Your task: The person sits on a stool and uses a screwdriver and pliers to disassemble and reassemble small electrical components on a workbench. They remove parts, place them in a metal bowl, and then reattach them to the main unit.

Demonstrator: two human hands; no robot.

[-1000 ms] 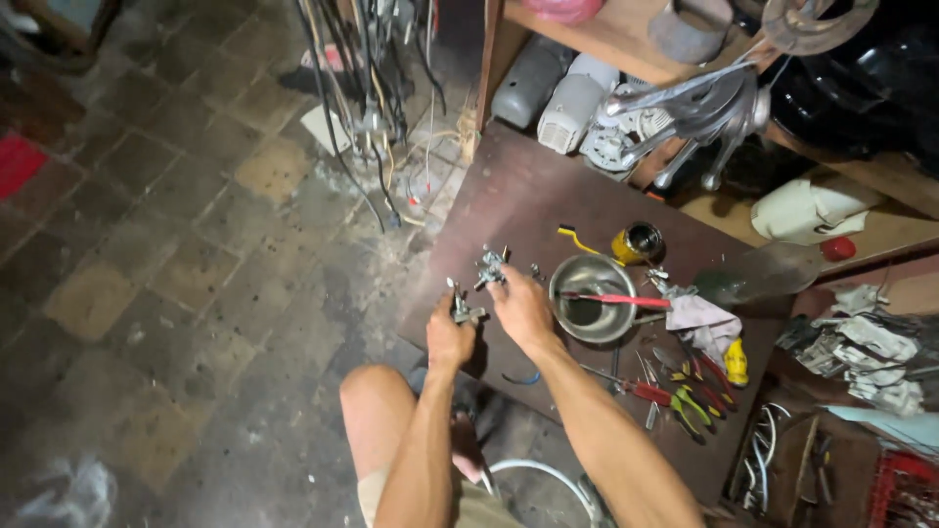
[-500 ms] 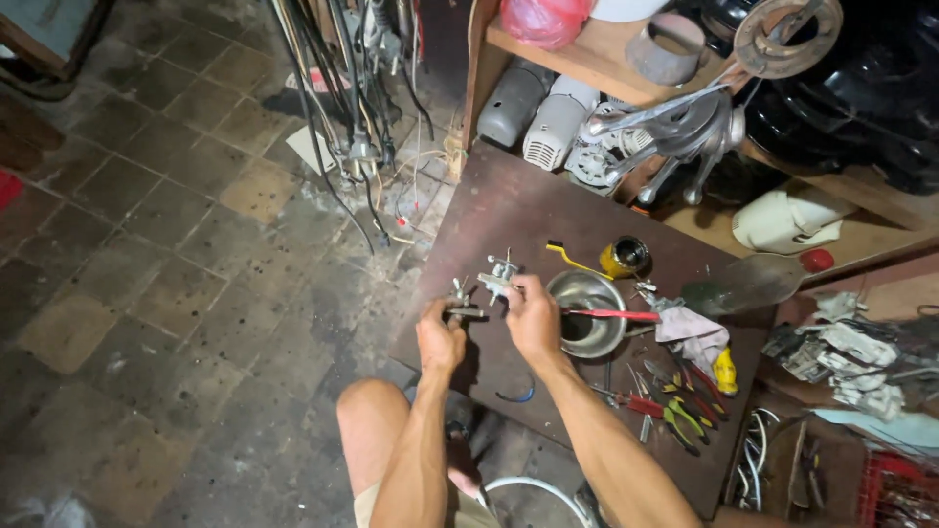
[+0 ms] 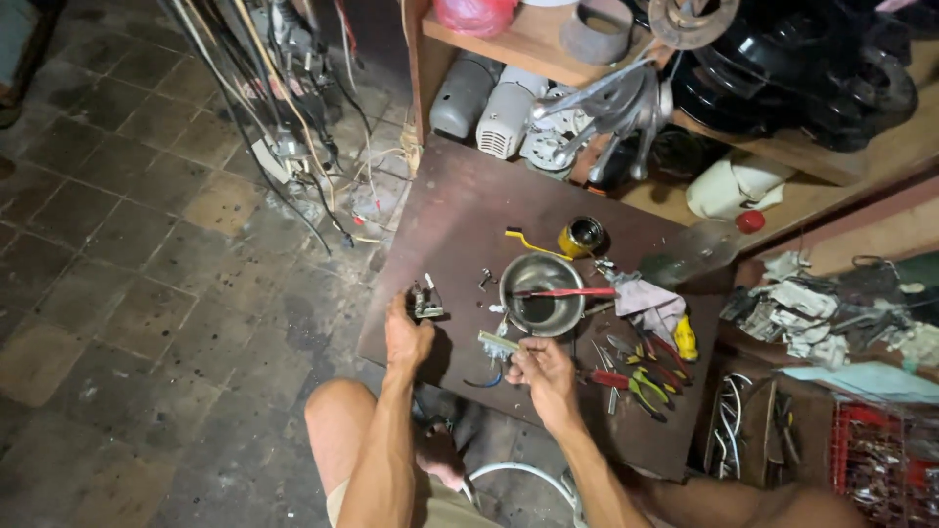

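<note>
1. My left hand (image 3: 406, 337) is over the near-left edge of the brown table (image 3: 460, 210). Its fingers are closed around a small metal mechanism (image 3: 425, 301), which sticks up out of my grip and points away from me, toward the back of the table.
2. That mechanism stands roughly upright in the picture, its long axis running from my fist up toward the far side; its details are too small for me to make out.
3. My right hand (image 3: 543, 372) is to the right of the left one, lower on the table. Its fingers pinch a short, pale metal piece (image 3: 497, 341).
4. That piece lies nearly level, its long axis running left to right with the free end pointing left, toward my left hand. The two parts are near each other but apart.
5. Just beyond my right hand sits a round metal bowl (image 3: 541, 293) with a red-handled tool (image 3: 562, 291) laid across its rim, handle to the right.
6. Behind the bowl are a yellow tin (image 3: 583, 236) and a yellow strip (image 3: 528, 242).
7. Right of the bowl lie a crumpled cloth (image 3: 648, 298), pliers with red and green grips (image 3: 636, 379) and a small yellow bottle (image 3: 687, 337).
8. My bare knee (image 3: 337, 420) is below the table edge, over the tiled floor (image 3: 127, 293).
</note>
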